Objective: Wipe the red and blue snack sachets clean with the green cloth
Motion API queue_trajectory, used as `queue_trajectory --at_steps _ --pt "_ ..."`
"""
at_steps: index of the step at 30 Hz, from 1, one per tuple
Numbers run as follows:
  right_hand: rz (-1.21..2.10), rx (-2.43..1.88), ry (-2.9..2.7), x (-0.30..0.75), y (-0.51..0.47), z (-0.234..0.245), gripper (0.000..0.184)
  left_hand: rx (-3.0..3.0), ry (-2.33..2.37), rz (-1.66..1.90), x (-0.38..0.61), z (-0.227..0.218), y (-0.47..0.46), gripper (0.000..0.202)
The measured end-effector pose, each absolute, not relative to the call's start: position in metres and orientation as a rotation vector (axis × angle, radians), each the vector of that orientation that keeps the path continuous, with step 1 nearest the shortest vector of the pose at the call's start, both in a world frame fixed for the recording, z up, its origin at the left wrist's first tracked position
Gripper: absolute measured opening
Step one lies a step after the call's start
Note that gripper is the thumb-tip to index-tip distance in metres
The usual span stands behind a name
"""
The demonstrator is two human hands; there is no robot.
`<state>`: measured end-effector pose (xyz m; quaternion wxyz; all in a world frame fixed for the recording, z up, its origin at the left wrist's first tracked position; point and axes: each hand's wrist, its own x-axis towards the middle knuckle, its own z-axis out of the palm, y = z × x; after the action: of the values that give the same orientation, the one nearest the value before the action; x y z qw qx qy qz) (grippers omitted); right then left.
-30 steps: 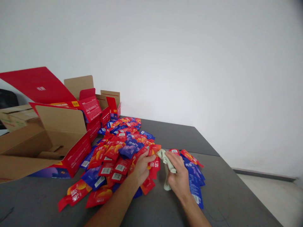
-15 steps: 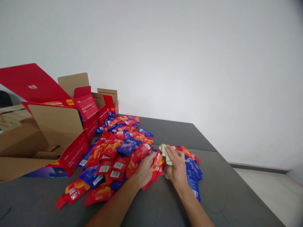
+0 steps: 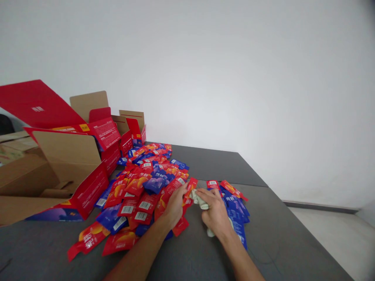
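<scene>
A red pouch with orange fruit printed on it [image 3: 191,184] is gripped along its left side by my left hand [image 3: 175,207]. In my right hand [image 3: 216,214] is a pale, crumpled cloth [image 3: 199,200], pressed against the pouch's right side. Part of the cloth hangs below the right palm. Beside my left forearm spreads a big heap of red and blue pouches [image 3: 137,183], partly covered by that hand. To the right of my right hand lies a smaller pile of mostly blue pouches [image 3: 236,210], topped by a red one.
Open red cardboard boxes [image 3: 90,191] with brown insides line the left side, their flaps raised. Another red box [image 3: 137,130] stands farther back. The dark grey table [image 3: 281,234] ends at a slanting right edge, with pale floor beyond. A white wall rises behind.
Both hands have shifted slightly left. The pouch has turned, and the cloth sits lower and farther left. A red pouch in the right pile, earlier mostly behind my right hand, shows more.
</scene>
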<state>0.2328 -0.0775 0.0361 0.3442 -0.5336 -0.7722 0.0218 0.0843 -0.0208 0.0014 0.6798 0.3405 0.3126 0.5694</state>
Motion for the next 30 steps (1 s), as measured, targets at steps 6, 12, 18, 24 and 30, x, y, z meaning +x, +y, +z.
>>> queue_trajectory --at_steps 6,12,18,24,30 --pt "-0.054 -1.733 -1.808 0.266 -0.063 0.032 0.069 1.602 1.041 1.376 0.073 0.006 -0.022 0.048" --pt "-0.181 -1.798 -1.743 0.29 -0.054 0.02 0.063 1.962 1.388 1.415 0.065 -0.002 -0.011 0.032" --pt "-0.307 -1.85 -1.716 0.302 -0.048 0.002 0.054 1.838 1.083 1.364 0.08 -0.013 -0.014 0.033" --pt "-0.144 -1.97 -1.661 0.302 -0.044 -0.015 0.053 1.668 0.832 1.158 0.107 -0.025 -0.032 0.041" --pt "0.045 -1.904 -1.722 0.292 -0.044 -0.023 0.056 1.418 0.902 1.112 0.106 -0.031 -0.028 0.039"
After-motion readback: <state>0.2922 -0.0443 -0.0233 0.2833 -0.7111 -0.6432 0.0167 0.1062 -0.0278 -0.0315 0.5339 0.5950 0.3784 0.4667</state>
